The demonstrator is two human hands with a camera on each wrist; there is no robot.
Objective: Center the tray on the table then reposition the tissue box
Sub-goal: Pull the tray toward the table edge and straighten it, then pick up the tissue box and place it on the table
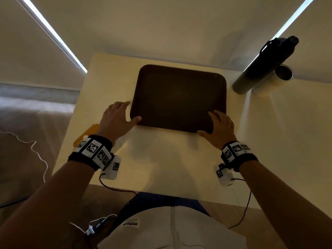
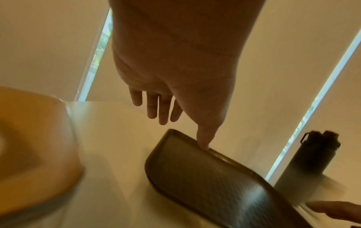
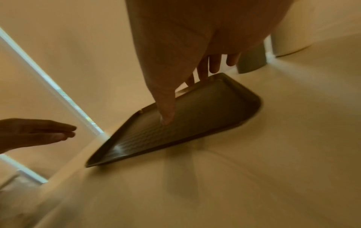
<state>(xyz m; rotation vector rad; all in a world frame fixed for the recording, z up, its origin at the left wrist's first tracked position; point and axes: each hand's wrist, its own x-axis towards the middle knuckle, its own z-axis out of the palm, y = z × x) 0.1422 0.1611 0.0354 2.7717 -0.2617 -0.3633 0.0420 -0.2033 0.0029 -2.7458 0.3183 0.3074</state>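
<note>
The left hand (image 1: 115, 117) and right hand (image 1: 218, 129) are spread flat at the tray (image 1: 177, 97)'s near corners. The tray is best slid evenly, kept clear of the bottle (image 1: 264, 67) beyond its far right corner.

A tall dark bottle (image 1: 264, 67) with a black cap and carry loop stands at the far right corner of the pale table (image 1: 161, 159), and a light-coloured cup (image 1: 280, 78) sits just beside it. An orange object (image 1: 86, 134) lies at the table's left edge, too blurred to identify. Closed cream blinds (image 1: 161, 24) hang behind, with bright daylight strips (image 1: 53, 33) between them.
</note>
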